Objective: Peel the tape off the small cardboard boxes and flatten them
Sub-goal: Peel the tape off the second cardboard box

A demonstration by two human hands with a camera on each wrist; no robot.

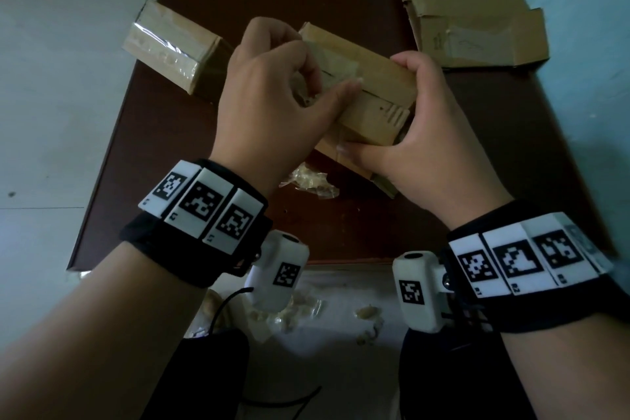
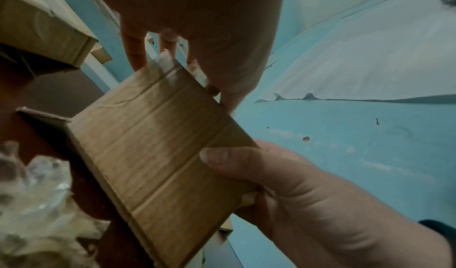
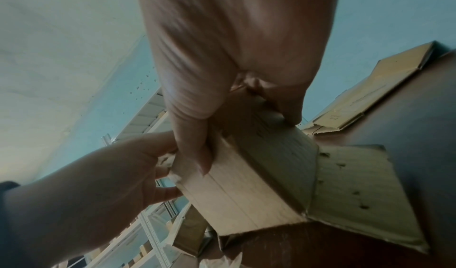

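Observation:
A small cardboard box is held tilted above the middle of the brown table. My left hand pinches a strip of clear tape on the box's top seam between thumb and fingers. My right hand grips the box's near right end, thumb underneath. In the left wrist view the tape lifts from the box edge at my fingertips. The right wrist view shows the box with one bottom flap hanging open.
A second box wrapped in tape lies on the table's far left corner. Flattened cardboard lies at the far right. A crumpled wad of tape sits under the held box. Tape scraps litter the floor near me.

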